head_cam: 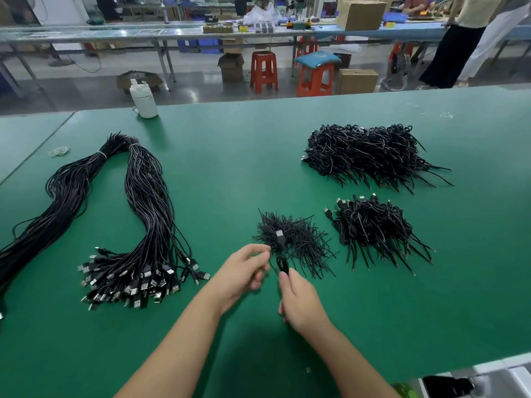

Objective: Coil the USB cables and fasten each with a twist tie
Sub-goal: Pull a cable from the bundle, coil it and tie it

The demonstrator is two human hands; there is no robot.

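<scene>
Right hand [301, 303] pinches coiled cable [283, 265]; left hand [244, 272] fingers curled, contents unclear; white bottle [142, 99] capped.

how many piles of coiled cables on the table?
2: big pile far right, small pile just in front of it. The third heap, by the hands, looks like twist ties.

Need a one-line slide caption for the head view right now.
Both hands grip a coiled black USB cable above the green table, before a heap of black twist ties.
</scene>
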